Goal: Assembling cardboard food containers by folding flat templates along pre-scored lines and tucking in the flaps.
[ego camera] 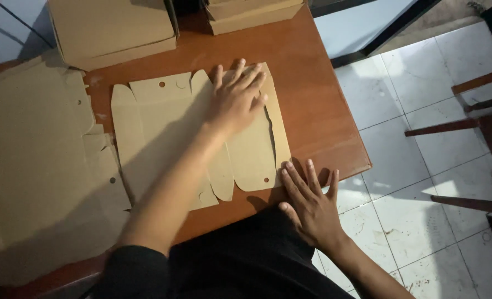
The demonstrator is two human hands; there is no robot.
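Observation:
A flat die-cut cardboard box blank [157, 127] lies unfolded on the brown wooden table [318, 111]. My left hand [237, 99] reaches across it and presses palm-down, fingers spread, on its far right flap. My right hand [309, 202] rests flat with fingers apart at the table's near edge, fingertips touching the blank's lower right corner. Neither hand grips anything.
A stack of more flat cardboard blanks [30, 166] lies at the left. Two folded cardboard boxes [113, 27] [251, 14] stand at the table's far side. White tiled floor [423, 166] and dark wooden chair parts [478, 127] are to the right.

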